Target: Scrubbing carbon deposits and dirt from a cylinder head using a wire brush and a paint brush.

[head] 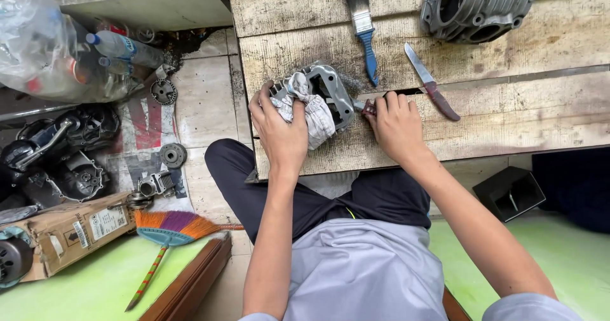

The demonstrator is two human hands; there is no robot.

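Note:
On the worn wooden bench (508, 114), my left hand (279, 130) presses a grey rag (311, 111) against a grey cast-metal engine part (333, 89) and grips them together. My right hand (394, 127) is closed around a small tool with a reddish handle (368, 108); its metal tip meets the part's right edge. Both hands sit near the bench's front edge, above my lap.
A blue-handled paintbrush (363, 22), a knife (431, 83) and a ribbed metal cylinder (476, 3) lie further back on the bench. On the floor at left are engine parts (63, 149), gears (173, 154), a bag of bottles (51, 48), a cardboard box (70, 232) and a colourful broom (168, 229).

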